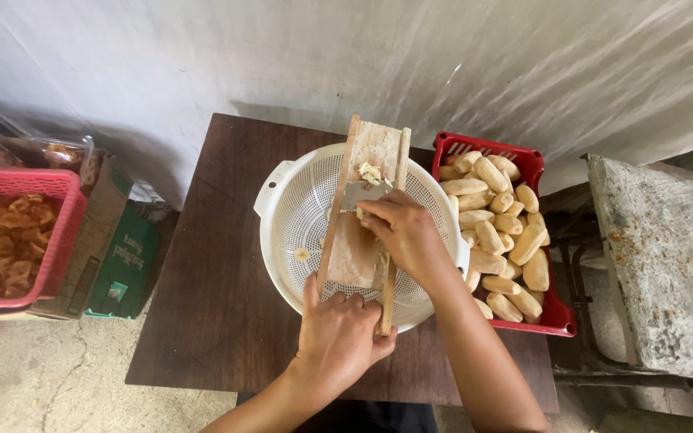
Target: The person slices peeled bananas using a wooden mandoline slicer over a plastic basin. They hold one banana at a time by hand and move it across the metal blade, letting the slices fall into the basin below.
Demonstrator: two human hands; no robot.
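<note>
Gripping the near end of a wooden slicer board, the left hand steadies it across a white perforated plastic colander. Right hand fingers close on a small pale piece at the metal blade. One slice lies below; a red crate of smooth peeled bananas remains heaped.

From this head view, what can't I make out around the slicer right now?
- Piece under the right hand: hidden by its fingers.
- Near end of the wooden slicer: covered by the left hand.
- Colander bottom: partly blocked by the slicer.
- Red crate: depth hidden by peeled pieces.
</note>
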